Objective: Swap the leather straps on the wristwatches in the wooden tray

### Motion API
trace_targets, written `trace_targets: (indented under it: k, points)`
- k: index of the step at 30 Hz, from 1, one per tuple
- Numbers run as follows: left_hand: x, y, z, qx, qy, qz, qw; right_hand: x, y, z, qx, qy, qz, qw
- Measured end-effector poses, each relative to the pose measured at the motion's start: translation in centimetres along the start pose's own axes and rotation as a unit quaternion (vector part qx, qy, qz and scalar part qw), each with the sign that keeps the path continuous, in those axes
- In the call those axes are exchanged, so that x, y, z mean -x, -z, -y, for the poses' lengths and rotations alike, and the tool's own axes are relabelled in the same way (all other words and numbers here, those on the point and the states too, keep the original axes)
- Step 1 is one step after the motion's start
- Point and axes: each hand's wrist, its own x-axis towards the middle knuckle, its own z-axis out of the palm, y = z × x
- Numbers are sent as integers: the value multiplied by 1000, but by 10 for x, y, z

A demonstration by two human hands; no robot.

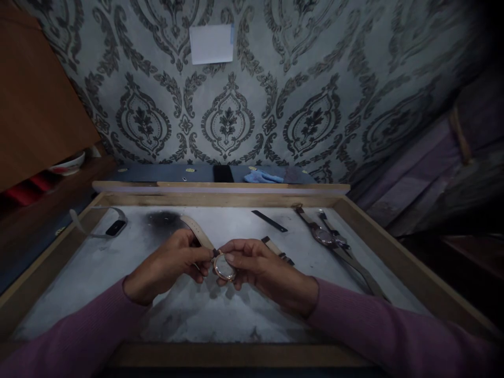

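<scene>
Between my hands is a round wristwatch (225, 267) with a gold-coloured rim and a pale face. My right hand (262, 265) is closed around its case, thumb on the near edge. A beige watch strap (197, 231) runs up and away from the case. My left hand (173, 262) pinches this strap close to where it meets the case, so the joint is partly hidden by fingers. Just beyond my right hand lies a short strap piece (277, 251), beige and dark, partly covered by the hand.
A wood-framed tray (220, 200) with a pale, stained base surrounds the work. Inside lie a smartwatch (116, 227) at left, a dark flat strip (270, 220), and more watches (325, 236) at right. A blue cloth (263, 177) and a black flat object (222, 173) sit behind.
</scene>
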Motion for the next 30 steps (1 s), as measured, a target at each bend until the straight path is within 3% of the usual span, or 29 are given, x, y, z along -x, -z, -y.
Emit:
trace_targets:
  k: [30]
  points:
    - [1,-2,-2,-15,-7,8,1000,-2,4,-4,12,4,8,1000]
